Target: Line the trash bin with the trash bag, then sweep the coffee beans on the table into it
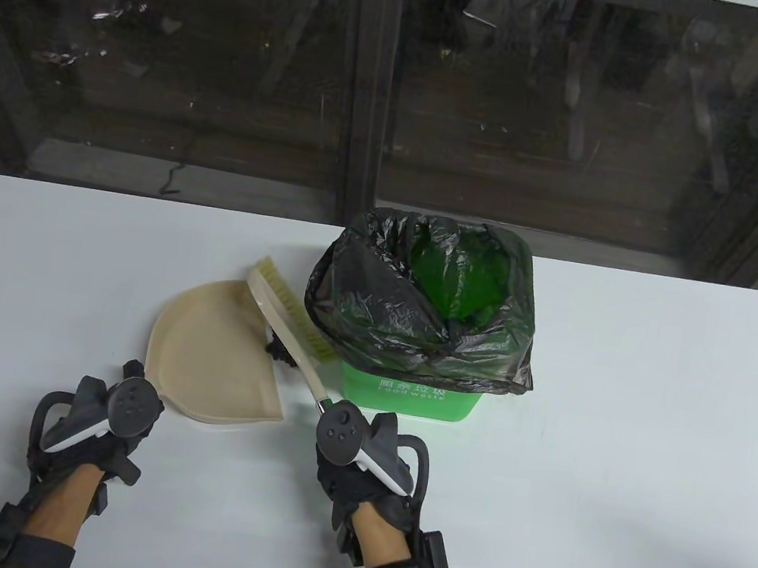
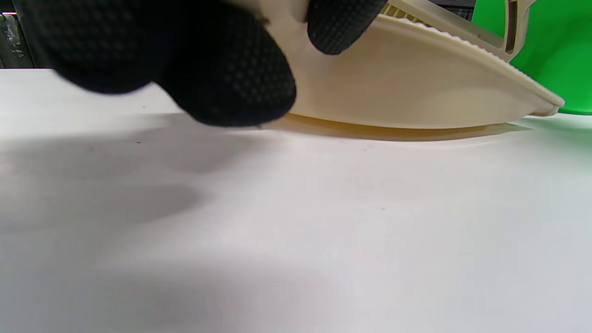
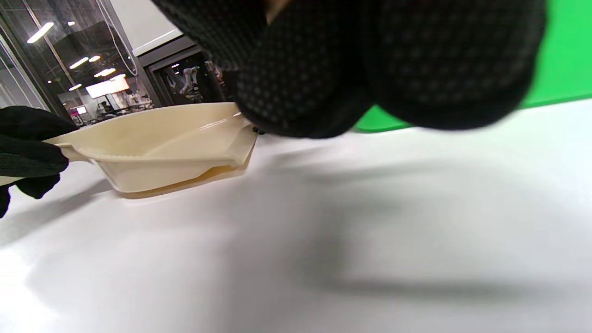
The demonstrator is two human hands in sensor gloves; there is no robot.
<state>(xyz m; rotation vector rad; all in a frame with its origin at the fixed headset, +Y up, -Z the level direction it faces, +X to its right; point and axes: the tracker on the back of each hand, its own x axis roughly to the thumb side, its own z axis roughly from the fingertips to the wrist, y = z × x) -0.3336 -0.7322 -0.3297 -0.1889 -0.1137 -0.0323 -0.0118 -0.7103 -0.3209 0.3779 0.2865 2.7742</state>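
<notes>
Sweeping step in hand: coffee beans (image 1: 279,352) sit as a small dark cluster on the table (image 1: 614,396), at the open lip of the dustpan (image 1: 214,360) and right under the bristles of the brush (image 1: 285,317).

Left hand (image 1: 102,426): gloved fingers curled round the rear handle of dustpan, pinching it; pan lip rests on table, rear slightly raised per left wrist view.

Right hand (image 1: 358,454): fingers closed round the end of the brush handle; exact finger lay hidden under tracker, but right wrist view shows curled fingers with a sliver of handle between them.

Notes for doing it well (judgement):
- Keep pan lip pressed flat to the table so beans do not slip underneath.
- Draw bristles in short strokes toward the pan's interior, away from the bin.
- Hold pan steady against the push of the brush.
- Watch for beans bouncing out sideways; brush lies along the pan's right edge, so that side is covered, near side is not.

Containers:
- Trash bin (image 1: 406,398), green, stands just right of brush; black trash bag (image 1: 375,311) already draped over its rim, lining done. No beans visible inside.
- Dustpan: interior looks bare; beans not yet in it.
</notes>
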